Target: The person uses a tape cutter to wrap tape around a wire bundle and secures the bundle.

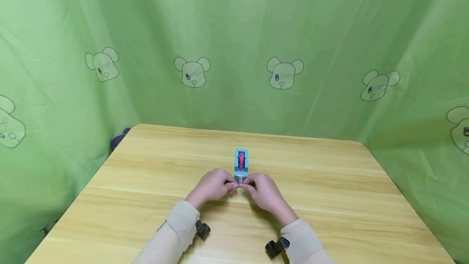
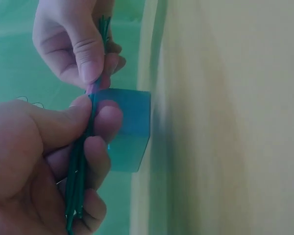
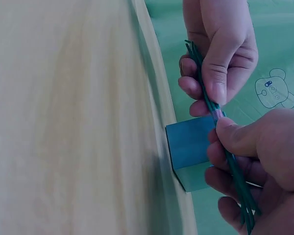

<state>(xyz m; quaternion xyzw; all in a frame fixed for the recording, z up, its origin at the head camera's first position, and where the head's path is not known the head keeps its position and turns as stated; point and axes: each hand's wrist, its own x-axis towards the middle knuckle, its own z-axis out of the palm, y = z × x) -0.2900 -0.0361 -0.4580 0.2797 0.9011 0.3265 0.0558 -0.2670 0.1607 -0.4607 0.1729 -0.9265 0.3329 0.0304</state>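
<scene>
We find a bundle of thin green strands (image 2: 76, 171) at lower centre of the head frame, gripped between the thumbs and fingers of the left hand (image 1: 216, 184) and right hand (image 1: 263, 190). A pinkish band (image 3: 217, 114) shows between the thumbs. Just above them, we note a blue box-shaped dispenser (image 1: 236, 164) with a pink roll (image 1: 241, 160), on the pale wood-grain table (image 1: 329, 182).

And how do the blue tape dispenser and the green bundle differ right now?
Shape: the tape dispenser is blocky; the green bundle is a set of slim strands.
Support: the tape dispenser sits on the table; the green bundle is held by the left hand and right hand.
Shared: both show pinkish colour, on the dispenser's reel and a patch along the bundle.
</scene>
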